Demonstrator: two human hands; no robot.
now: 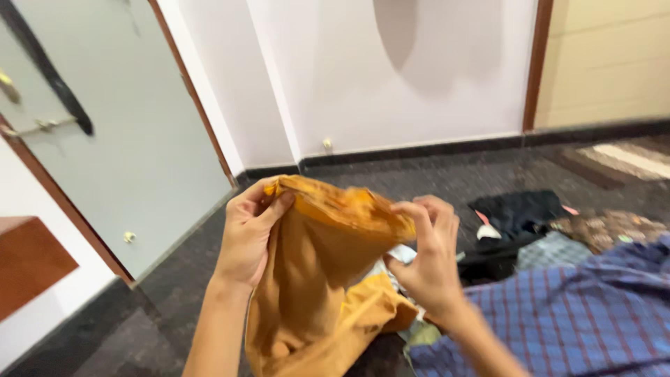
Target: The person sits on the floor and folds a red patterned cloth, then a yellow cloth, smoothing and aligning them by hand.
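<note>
An orange-yellow garment (314,279) hangs in front of me, bunched at its top edge and draping down toward the dark floor. My left hand (248,234) grips the top left corner of the cloth, thumb on the front. My right hand (429,255) pinches the top right part of the same cloth, fingers curled over the folded edge. Both hands hold it up at about the same height.
A blue plaid cloth (565,314) lies at the lower right. Behind it sits a heap of dark, grey and patterned clothes (530,223) on the dark floor (419,174). A grey door (118,139) stands at the left, a white wall (391,84) ahead, a mat (621,160) far right.
</note>
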